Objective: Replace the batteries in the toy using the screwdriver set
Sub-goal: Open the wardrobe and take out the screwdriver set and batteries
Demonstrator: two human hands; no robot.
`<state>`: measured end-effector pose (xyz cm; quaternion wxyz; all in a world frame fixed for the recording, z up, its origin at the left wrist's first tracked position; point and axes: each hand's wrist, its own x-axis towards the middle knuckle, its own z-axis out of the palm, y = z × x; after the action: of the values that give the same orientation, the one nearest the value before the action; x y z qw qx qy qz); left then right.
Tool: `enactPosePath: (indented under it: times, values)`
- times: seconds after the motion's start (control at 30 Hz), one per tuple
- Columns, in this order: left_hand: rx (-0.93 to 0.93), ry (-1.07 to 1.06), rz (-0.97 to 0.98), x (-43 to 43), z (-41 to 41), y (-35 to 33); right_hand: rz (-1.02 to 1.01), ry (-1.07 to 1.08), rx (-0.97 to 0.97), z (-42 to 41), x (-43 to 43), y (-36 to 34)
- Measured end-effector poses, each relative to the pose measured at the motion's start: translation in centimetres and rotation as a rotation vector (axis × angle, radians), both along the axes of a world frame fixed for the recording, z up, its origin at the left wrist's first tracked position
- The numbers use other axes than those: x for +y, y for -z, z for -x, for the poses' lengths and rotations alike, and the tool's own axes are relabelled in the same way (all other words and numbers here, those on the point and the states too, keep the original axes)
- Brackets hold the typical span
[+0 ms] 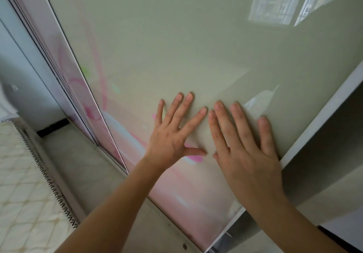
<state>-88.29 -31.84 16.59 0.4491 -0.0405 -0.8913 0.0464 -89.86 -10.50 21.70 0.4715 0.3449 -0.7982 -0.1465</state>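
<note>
A: Since both lie on one panel, log them together: left hand [172,133], right hand [245,150]?
B: Item 1, left hand: flat on glossy sliding door [176,36], fingers straight & spread, holds nothing. Item 2, right hand: flat on same door, just beside item 1, little finger near door's white edge [314,119]; holds nothing.
A: Toy, screwdriver set?
B: Can't tell where; neither shows.
A: Misc.?
B: Quilted mattress [23,174], lower left. Window reflection [275,3], door top right. Pink print, door bottom.
</note>
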Motion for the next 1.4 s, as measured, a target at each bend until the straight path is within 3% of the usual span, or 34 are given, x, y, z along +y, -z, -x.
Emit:
enactPosePath:
  times: [0.3,0.43,0.57,0.7,0.83,0.97,1.4]
  values:
    - [-0.093,-0.062,-0.067,-3.8,-1.4,-1.0,0.110,-0.205,-0.092,0.1,-5.4,-0.4]
    - [-0.182,-0.162,-0.169,-3.6,-3.7,-1.9,0.199,-0.601,-0.337,-0.2,-5.9,-1.9]
    - [-0.177,-0.188,-0.163,-2.0,-4.7,-3.2,0.485,-0.918,-0.271,0.8,-4.2,-4.6]
    - [-0.065,-0.111,-0.097,-1.2,-3.9,-6.6,0.690,-0.888,-0.277,3.2,-4.4,-6.3]
    - [-0.015,-0.016,-0.086,-2.1,-2.6,-9.9,0.639,-0.835,-0.371,4.5,-7.0,-6.4]
    - [-0.060,0.022,-0.054,-3.6,-1.1,-9.6,0.735,-0.911,-0.349,5.0,-9.7,-5.9]
    - [-0.100,-0.070,-0.089,-8.9,-0.8,-9.2,0.747,-0.941,-0.361,5.7,-16.3,-5.3]
